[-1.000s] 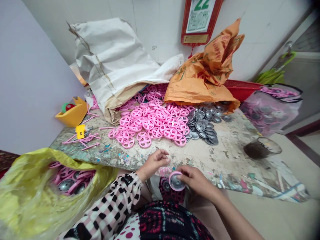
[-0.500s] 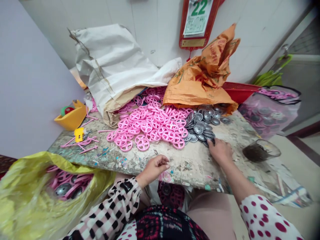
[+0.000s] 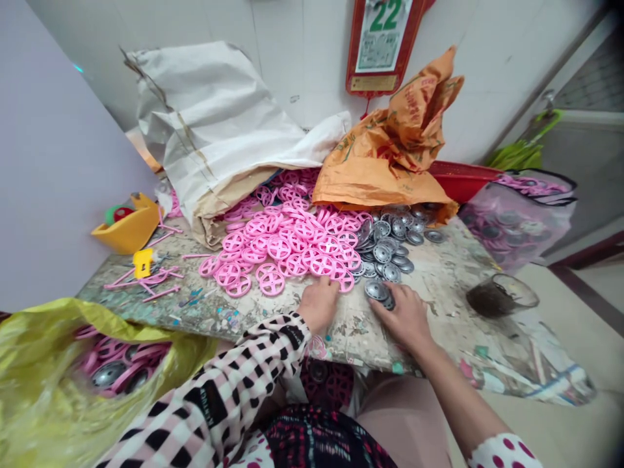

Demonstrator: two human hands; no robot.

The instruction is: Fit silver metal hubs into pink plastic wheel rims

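A heap of pink spoked plastic wheels [image 3: 280,247] spreads over the worktable, with a pile of grey plastic hubcap discs [image 3: 390,250] against its right side. At the heap's near edge my left hand [image 3: 319,303] has its fingers curled, fingertips on a pink wheel [image 3: 347,282]. Its thumb is mostly hidden. My right hand [image 3: 405,318] is closed round a few grey discs [image 3: 376,290], which it holds just in front of the grey pile, low over the tabletop.
Behind the heaps lie a white sack [image 3: 219,123] and an orange sack [image 3: 385,159]. A glass with dark contents [image 3: 502,296] stands at the right. Pink sprues [image 3: 146,283] and a yellow container [image 3: 127,227] are at the left. A yellow bag [image 3: 39,364] holds wheels.
My right hand has come from the grey pile toward me and leftward, bringing grey discs along. My left hand has reached forward and right, from the table's front edge to the pink wheels.
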